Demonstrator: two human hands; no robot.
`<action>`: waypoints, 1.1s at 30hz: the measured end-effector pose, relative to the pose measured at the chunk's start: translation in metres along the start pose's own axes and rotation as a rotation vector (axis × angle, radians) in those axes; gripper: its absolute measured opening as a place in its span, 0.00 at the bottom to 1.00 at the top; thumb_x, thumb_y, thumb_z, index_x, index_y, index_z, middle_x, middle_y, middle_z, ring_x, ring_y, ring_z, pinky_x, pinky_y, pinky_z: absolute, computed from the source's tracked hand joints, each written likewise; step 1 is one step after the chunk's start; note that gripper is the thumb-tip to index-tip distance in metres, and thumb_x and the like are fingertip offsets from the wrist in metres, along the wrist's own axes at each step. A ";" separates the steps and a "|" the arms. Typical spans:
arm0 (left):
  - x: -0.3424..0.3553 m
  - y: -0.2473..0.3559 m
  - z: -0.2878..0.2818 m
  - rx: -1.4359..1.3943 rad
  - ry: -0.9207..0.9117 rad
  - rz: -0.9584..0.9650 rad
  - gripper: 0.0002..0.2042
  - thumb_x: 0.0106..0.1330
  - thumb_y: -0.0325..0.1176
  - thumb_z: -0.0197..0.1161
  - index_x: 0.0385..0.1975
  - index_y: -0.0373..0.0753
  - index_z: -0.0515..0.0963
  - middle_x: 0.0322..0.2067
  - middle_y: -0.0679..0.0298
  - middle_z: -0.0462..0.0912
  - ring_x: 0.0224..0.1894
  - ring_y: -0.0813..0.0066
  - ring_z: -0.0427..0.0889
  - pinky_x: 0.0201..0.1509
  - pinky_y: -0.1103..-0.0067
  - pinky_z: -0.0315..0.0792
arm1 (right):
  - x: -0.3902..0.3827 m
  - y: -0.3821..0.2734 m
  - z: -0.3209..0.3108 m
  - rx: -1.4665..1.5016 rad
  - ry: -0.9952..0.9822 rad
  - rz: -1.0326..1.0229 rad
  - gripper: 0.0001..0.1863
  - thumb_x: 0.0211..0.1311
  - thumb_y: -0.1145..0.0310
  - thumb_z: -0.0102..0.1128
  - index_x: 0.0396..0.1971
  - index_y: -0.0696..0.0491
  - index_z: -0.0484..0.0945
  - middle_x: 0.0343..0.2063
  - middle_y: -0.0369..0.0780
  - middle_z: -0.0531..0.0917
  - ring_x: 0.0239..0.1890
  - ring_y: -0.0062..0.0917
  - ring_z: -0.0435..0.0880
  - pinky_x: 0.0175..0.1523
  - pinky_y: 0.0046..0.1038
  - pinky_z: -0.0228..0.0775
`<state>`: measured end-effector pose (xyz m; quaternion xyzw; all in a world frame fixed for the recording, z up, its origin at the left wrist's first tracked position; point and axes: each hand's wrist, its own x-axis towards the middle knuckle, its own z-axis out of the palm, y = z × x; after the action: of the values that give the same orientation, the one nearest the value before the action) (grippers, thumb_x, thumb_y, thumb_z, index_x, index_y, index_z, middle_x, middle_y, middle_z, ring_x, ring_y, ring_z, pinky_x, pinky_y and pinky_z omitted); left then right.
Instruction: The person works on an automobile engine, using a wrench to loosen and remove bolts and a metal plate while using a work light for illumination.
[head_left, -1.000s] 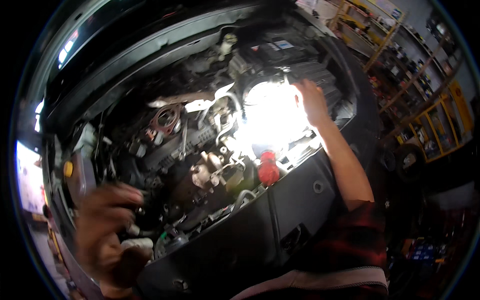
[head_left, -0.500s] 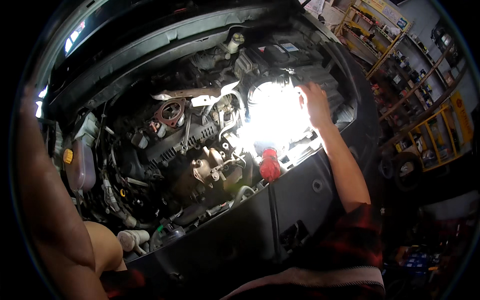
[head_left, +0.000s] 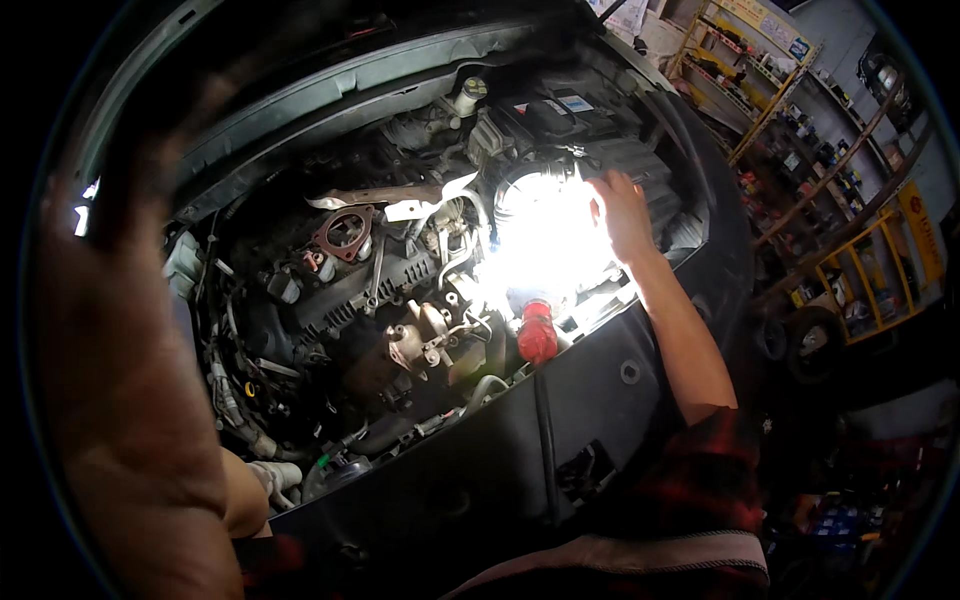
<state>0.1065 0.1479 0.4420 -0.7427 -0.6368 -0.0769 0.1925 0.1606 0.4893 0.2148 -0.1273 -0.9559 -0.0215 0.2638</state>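
My right hand (head_left: 622,215) reaches over the front of an open engine bay. Its fingers curl at the edge of a white glare that hides what they grip. The glare comes from a work lamp with a red handle (head_left: 538,335), resting by the front edge, its black cable hanging down. My left arm is bent at the lower left, and my left hand (head_left: 135,270) is raised very near the view; its fingers are dark and smeared. In the engine bay (head_left: 400,270) lie a rusty flange gasket (head_left: 345,232), a wrench (head_left: 376,275) and a metal housing (head_left: 405,345).
A battery (head_left: 545,112) sits at the back right of the bay, with a fluid reservoir (head_left: 470,95) to its left. The dark front bumper (head_left: 480,470) runs along the near side. At the right stand loaded shelves (head_left: 745,80) and a yellow frame (head_left: 875,275).
My left hand has come down into view at the left, covering the translucent coolant tank. My right hand stays by the glare, barely moved.
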 end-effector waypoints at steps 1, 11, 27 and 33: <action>0.001 0.007 -0.002 0.005 -0.010 0.019 0.19 0.54 0.37 0.66 0.46 0.39 0.76 0.47 0.55 0.77 0.48 0.63 0.76 0.49 0.67 0.71 | 0.005 -0.006 0.002 0.009 0.052 -0.040 0.13 0.55 0.69 0.59 0.42 0.51 0.78 0.36 0.41 0.76 0.45 0.35 0.74 0.50 0.39 0.64; 0.026 0.060 -0.002 0.033 -0.012 0.262 0.20 0.55 0.36 0.64 0.48 0.39 0.75 0.49 0.57 0.77 0.50 0.64 0.75 0.51 0.67 0.68 | 0.007 -0.010 0.004 -0.004 0.020 -0.036 0.16 0.56 0.70 0.59 0.46 0.51 0.77 0.43 0.41 0.76 0.50 0.35 0.73 0.55 0.39 0.63; 0.026 0.109 -0.014 0.105 -0.059 0.368 0.18 0.63 0.44 0.56 0.52 0.46 0.74 0.54 0.63 0.74 0.60 0.70 0.69 0.63 0.63 0.58 | 0.006 -0.005 0.009 -0.008 0.008 -0.090 0.17 0.55 0.73 0.58 0.47 0.53 0.76 0.38 0.44 0.76 0.46 0.38 0.75 0.49 0.39 0.64; 0.019 0.106 -0.007 0.155 -0.073 0.353 0.17 0.62 0.44 0.57 0.49 0.46 0.73 0.52 0.64 0.75 0.58 0.72 0.70 0.63 0.65 0.59 | 0.010 -0.010 0.007 0.027 -0.115 -0.034 0.17 0.57 0.71 0.54 0.48 0.52 0.77 0.39 0.43 0.77 0.48 0.36 0.74 0.54 0.41 0.64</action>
<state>0.2139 0.1505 0.4349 -0.8281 -0.5072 0.0342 0.2365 0.1461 0.4829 0.2139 -0.1087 -0.9717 -0.0056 0.2097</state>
